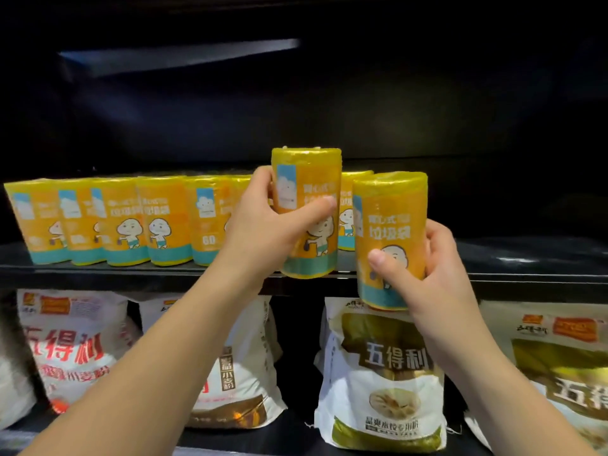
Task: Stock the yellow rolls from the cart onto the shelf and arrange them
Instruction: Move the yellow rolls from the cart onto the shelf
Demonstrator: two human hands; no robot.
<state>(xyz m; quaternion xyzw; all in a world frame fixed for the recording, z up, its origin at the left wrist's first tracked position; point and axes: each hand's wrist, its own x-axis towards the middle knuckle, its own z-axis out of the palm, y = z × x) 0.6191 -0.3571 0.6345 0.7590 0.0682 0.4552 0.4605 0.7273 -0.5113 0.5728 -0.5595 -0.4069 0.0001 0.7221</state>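
rolls [131, 222] in row on shelf [526, 274], left; flour bags [378, 373] on tier below.

Pretty clearly a grocery shop: matching yellow rolls [164, 218] lined along a black shelf [526, 258] at 9 o'clock, flour bags [378, 373] at 6.

Print on the shelved rolls [125, 222] at 9 o'clock is blurred. Just toward 3 o'clock of centre, a rear roll [347, 205] is mostly hidden behind the held roll [306, 179]. At 4 o'clock the frame edge cuts a flour bag [566, 363].
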